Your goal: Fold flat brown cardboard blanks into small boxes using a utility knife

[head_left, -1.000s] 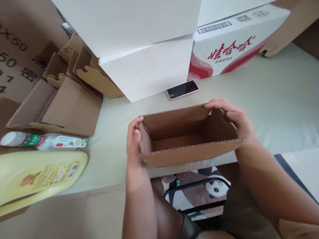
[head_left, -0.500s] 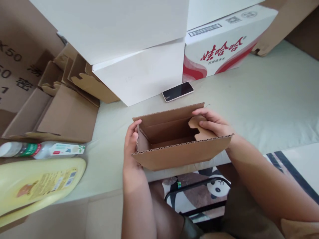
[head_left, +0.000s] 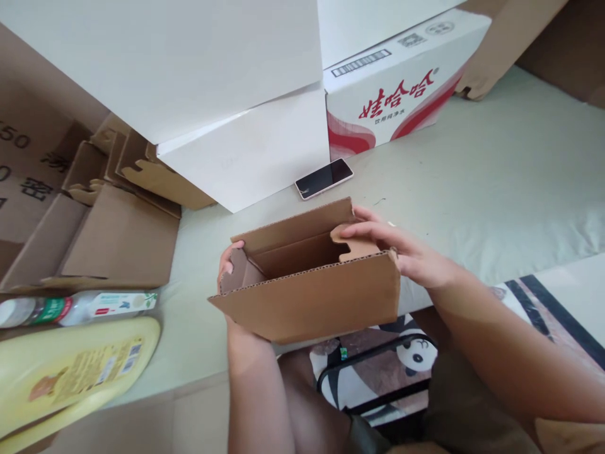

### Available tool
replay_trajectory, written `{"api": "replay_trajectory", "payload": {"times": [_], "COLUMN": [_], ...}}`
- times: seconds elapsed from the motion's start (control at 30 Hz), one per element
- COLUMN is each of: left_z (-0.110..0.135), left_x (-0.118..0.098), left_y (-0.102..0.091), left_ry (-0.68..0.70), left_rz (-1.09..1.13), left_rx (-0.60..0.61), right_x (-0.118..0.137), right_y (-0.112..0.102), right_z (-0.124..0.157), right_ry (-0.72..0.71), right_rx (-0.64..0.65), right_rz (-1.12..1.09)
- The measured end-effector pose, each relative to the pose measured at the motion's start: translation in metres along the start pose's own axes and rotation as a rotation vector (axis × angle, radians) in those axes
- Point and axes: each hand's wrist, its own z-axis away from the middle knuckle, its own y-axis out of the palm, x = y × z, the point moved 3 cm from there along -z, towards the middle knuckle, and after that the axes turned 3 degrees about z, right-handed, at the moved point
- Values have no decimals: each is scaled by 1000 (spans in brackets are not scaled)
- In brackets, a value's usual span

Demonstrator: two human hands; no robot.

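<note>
A small brown cardboard box [head_left: 312, 301] stands open at the top before me, its long flaps raised and the inside in shadow. My left hand [head_left: 226, 262] grips its left end, with fingertips over the end flap and part of the palm hidden behind the cardboard. At the other end, my right hand [head_left: 410, 250] holds the box, its fingers on the notched end flap [head_left: 357, 244] and its thumb by the corner of the near flap. Beyond the box lies a phone [head_left: 325, 179], screen up.
White boxes [head_left: 255, 151] are stacked at the back, beside a red-and-white printed carton [head_left: 392, 107]. More cardboard boxes [head_left: 123, 233] stand at left, above a plastic bottle [head_left: 80, 308] and a yellow jug [head_left: 85, 369], both lying down. Below is a panda-patterned surface [head_left: 378, 372].
The box has tilted and shifted left in view, showing more of its near side. My right hand has moved its thumb outward to the near flap's corner; the left still grips.
</note>
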Motion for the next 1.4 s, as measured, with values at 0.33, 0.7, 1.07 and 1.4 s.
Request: {"api": "replay_trajectory", "payload": {"times": [0.33,0.7,1.07,1.4], "left_z": [-2,-1,-5,-2], "left_x": [-19,-18,-18,-14], "left_y": [5,11,5,8], "left_ry": [289,154,174,111], "left_rz": [208,184,93,254], "left_rx": [-171,-121,-45,-143], "right_x": [5,0,-17,-24], "right_y": [13,20,18,32], "right_z": [1,-8,-5,-1], "right_ry": [-115,-187,-119,12], "right_rx": [-78,-49,-81,-318], "right_rz": [112,126,29,-50]}}
